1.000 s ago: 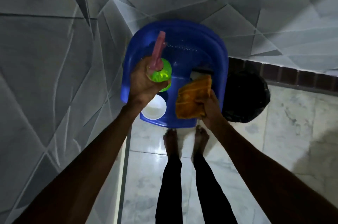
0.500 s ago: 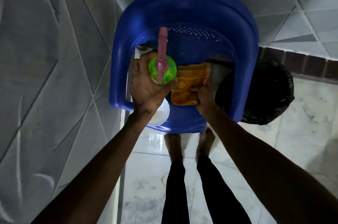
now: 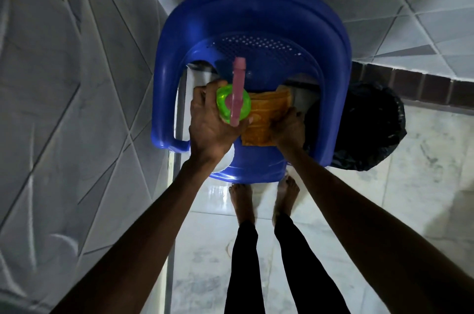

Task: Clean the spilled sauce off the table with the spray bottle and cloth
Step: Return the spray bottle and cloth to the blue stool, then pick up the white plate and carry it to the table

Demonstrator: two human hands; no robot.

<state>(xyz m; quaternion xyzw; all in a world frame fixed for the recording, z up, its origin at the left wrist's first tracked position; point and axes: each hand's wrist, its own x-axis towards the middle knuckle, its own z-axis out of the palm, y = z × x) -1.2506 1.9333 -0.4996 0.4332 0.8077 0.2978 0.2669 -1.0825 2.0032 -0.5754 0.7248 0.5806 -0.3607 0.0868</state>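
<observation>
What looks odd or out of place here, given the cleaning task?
No spill shows. The left hand grips the green spray bottle and the right hand holds the orange cloth over a blue plastic chair, not a table, and no sauce is visible on it. Nothing looks tipped or damaged.

No words, numbers or signs can be read here. The spray bottle (image 3: 223, 101), a little toward 12 o'clock from the middle, is seen from above, so only its green top and pink head show and no label can be made out. The orange cloth (image 3: 266, 113) beside it, at about 1 o'clock, has no letters to read, and the blue chair (image 3: 256, 18) at 12 o'clock is plain too.
</observation>
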